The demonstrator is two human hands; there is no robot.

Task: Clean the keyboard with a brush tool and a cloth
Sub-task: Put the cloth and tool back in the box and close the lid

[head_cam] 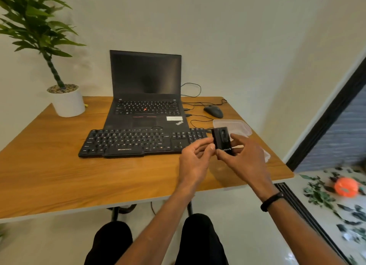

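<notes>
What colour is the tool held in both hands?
Black, with small pale lettering near its lower end; the brush tool shows only in the head view.

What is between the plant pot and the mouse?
In the head view, the open black laptop sits between the white plant pot and the dark mouse, on the wooden table.

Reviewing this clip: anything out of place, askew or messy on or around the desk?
On the desk little stands out: the keyboard sits slightly askew, overlapping the laptop's front edge. The oddity is the floor at right, strewn with green leaf scraps around an orange object. Both hands hold a small black tool.
</notes>
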